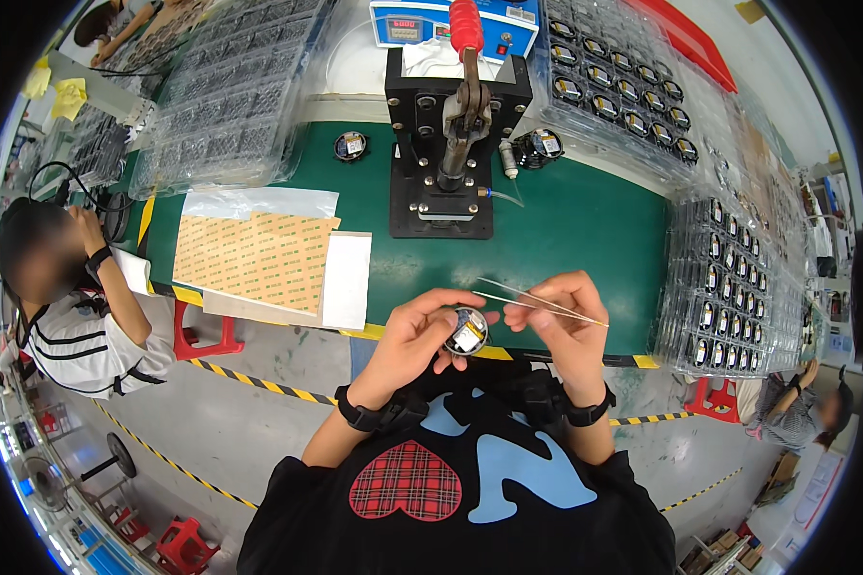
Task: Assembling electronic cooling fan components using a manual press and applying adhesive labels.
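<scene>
Near the table's front edge, my left hand (414,335) is closed around a small round electronic module (467,331) with a black rim and a pale label on its face. My right hand (568,321) pinches a pair of thin metal tweezers (537,302), whose tips point left above the module, apart from it. Left of my hands lies a tan adhesive sheet (249,259) with printed rows, on white backing paper (347,278). Beyond my hands stands a black toggle-clamp press (441,182) with a red handle (466,27).
Similar round modules lie by the press, one at its left (350,146) and one at its right (545,144). Clear plastic trays (230,96) are stacked at the back left; filled trays (623,86) stand at the right. A blue controller box (508,34) sits behind. Co-workers sit left and right.
</scene>
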`<state>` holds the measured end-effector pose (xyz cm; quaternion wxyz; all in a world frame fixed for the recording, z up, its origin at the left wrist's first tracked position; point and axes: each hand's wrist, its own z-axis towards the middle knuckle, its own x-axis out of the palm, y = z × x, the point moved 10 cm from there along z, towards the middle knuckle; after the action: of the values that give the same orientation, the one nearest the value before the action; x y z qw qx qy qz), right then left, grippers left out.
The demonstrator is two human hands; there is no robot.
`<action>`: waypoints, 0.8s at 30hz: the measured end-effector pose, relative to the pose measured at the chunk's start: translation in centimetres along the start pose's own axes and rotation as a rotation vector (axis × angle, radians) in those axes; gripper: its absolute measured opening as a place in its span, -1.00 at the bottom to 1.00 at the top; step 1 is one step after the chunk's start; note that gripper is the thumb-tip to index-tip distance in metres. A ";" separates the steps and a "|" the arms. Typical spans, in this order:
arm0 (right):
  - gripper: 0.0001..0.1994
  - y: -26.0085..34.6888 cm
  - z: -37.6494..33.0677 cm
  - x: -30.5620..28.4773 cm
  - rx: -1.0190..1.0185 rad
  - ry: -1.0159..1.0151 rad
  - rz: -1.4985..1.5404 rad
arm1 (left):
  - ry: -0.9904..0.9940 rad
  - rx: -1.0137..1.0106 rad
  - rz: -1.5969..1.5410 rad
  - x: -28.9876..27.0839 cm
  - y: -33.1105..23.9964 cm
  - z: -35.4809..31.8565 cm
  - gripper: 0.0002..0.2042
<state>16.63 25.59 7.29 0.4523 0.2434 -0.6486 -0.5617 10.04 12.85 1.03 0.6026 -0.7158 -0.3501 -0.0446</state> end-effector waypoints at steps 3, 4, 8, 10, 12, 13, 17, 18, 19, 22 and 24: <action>-0.84 0.1 -0.2 -0.1 -0.027 0.131 -0.161 | 0.029 0.040 0.028 0.8 -0.1 0.1 -0.64; -0.82 0.2 -0.3 0.5 -0.041 0.198 -0.240 | 0.023 0.099 0.033 1.2 -0.4 0.1 -0.62; -0.87 1.0 -0.2 1.5 -0.112 0.276 -0.499 | 0.046 0.126 0.063 1.1 -0.2 0.1 -0.59; -0.87 0.9 -0.3 1.3 -0.102 0.270 -0.491 | 0.060 0.110 0.075 1.1 0.0 0.1 -0.58; -0.86 0.8 -0.4 1.1 -0.084 0.257 -0.475 | 0.054 0.084 0.062 1.0 0.1 0.2 -0.57; -0.86 0.8 -0.4 1.1 -0.084 0.258 -0.475 | 0.051 0.071 0.056 0.9 0.1 0.2 -0.56; -0.86 0.9 -0.4 1.3 -0.086 0.245 -0.484 | 0.057 0.028 0.055 0.9 0.3 0.2 -0.54; -0.86 0.9 -0.4 1.2 -0.083 0.239 -0.473 | 0.057 0.028 0.054 0.8 0.4 0.2 -0.54; -0.86 0.8 -0.4 1.2 -0.081 0.234 -0.462 | 0.055 0.029 0.050 0.8 0.5 0.2 -0.55; -0.86 0.5 -0.5 1.2 -0.087 0.238 -0.460 | 0.052 0.031 0.041 0.7 0.6 0.2 -0.55; -0.87 0.5 -0.6 1.4 -0.105 0.255 -0.475 | 0.051 0.032 0.050 0.6 0.6 0.1 -0.55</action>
<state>16.55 24.30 8.20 0.3980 0.4337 -0.4810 -0.6498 10.78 13.17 0.76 0.6237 -0.7131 -0.3174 -0.0420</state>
